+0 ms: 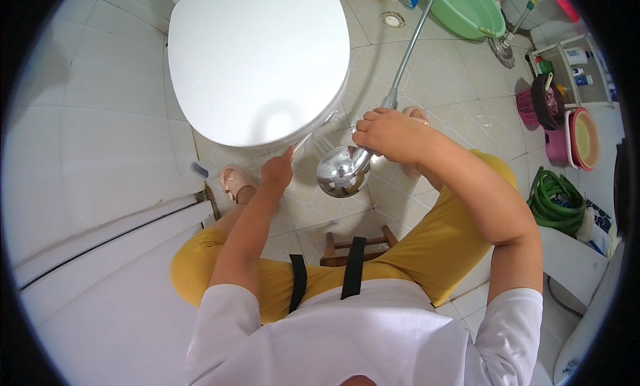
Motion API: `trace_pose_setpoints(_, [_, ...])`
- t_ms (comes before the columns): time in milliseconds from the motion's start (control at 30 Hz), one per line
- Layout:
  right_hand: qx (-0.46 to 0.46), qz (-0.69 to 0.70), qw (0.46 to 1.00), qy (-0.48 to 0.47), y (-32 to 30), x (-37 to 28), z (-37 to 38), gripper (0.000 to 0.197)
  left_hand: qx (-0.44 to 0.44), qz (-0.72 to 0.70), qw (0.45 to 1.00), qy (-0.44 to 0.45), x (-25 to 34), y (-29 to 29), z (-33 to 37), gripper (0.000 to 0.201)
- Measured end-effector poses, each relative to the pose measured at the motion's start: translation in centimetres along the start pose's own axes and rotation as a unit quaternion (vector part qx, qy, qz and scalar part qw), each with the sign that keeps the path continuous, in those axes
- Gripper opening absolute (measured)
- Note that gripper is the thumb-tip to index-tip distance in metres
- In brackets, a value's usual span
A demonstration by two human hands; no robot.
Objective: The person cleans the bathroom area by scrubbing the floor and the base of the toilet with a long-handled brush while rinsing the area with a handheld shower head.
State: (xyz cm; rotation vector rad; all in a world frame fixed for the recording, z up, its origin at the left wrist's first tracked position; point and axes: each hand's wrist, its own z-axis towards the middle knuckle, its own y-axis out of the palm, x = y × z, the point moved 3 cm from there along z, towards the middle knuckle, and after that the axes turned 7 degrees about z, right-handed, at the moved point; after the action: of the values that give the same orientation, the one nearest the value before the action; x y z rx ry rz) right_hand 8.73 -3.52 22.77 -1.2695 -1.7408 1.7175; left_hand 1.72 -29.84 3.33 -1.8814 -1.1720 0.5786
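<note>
A white toilet with its lid [260, 59] down stands in front of me. My right hand [390, 134] is wrapped round the handle of a chrome shower head [343, 172], its rounded back up and its metal hose [415, 43] running up and away. Pale streaks that look like water lie between the shower head and the toilet's near right side. My left hand [276, 171] is closed round a thin white stick [302, 144], which points toward the toilet's lower edge. The far end of the stick is hard to make out, so I cannot tell its kind.
Below me is a small wooden stool [333, 251]. A green basin [467, 13] and a floor drain [393, 19] are at the back. Along the right are a mop [502, 51], a shelf with bottles [577, 69], stacked basins [584, 139] and a coiled green hose [555, 201]. A tiled wall [100, 119] closes the left.
</note>
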Motion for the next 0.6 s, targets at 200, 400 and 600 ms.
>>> trace_pose_setpoints(200, [0.011,0.000,1.000,0.005,0.1,0.3,-0.9,0.015,-0.036,0.121,0.992,-0.010,-4.4,-4.6,-1.4,0.051])
trace_pose_setpoints(400, [-0.007,-0.021,1.000,0.012,-0.3,-0.4,-0.1,0.016,-0.004,0.226,0.973,0.046,-10.0,-0.5,-2.3,0.058])
trace_pose_setpoints(600, [-0.033,-0.023,0.999,0.020,-0.3,-0.3,-0.1,0.019,0.019,0.223,0.973,0.059,-8.9,-0.2,-1.9,0.063])
